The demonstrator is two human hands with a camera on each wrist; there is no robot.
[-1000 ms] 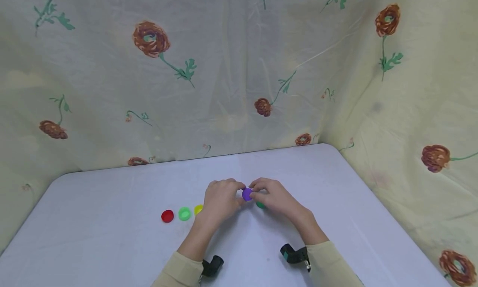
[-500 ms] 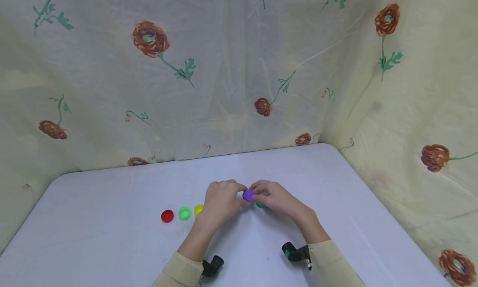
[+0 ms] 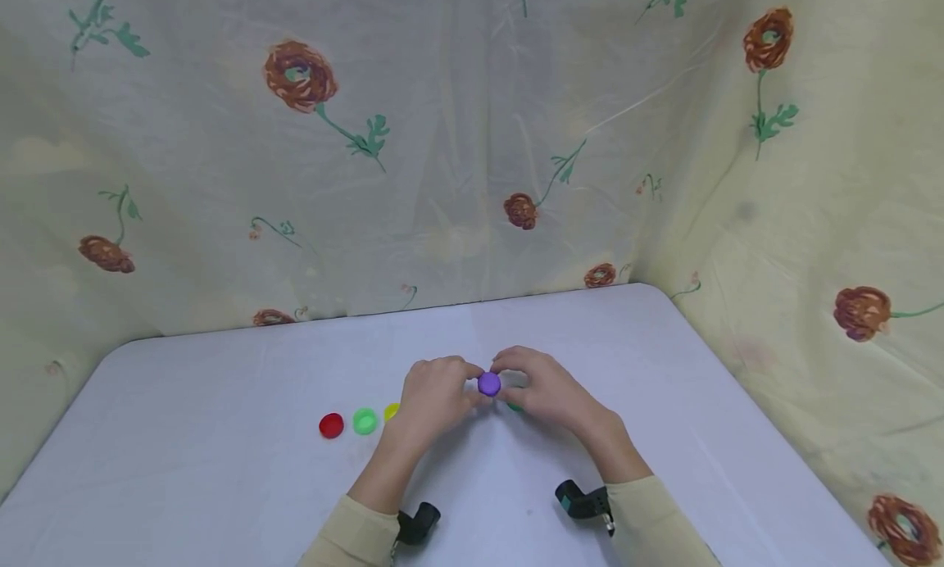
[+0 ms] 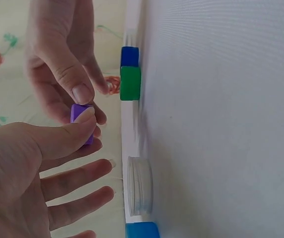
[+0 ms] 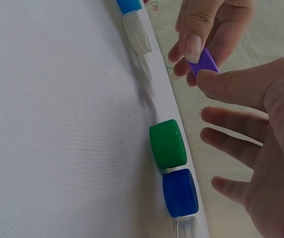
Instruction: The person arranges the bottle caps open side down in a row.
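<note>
Hanging beyond my hands, a pale sheet printed with rust-red flowers [image 3: 428, 165] backs the smooth white table [image 3: 221, 485]. Above it my left hand [image 3: 437, 396] and right hand [image 3: 547, 387] face each other, spare fingers spread, likely to keep clear. Beneath my right hand sit a thick round green cap [image 5: 169, 144] and blue cap [image 5: 180, 193]; left of my left hand, a shallow red cap [image 3: 331, 425], light-green cap [image 3: 365, 421] and yellow cap [image 3: 392, 410] lie spaced apart, perhaps for easy picking. Pinched between both thumbs and fingertips, the small round purple plastic cap [image 3: 489, 384] seems braced for steadiness.
</note>
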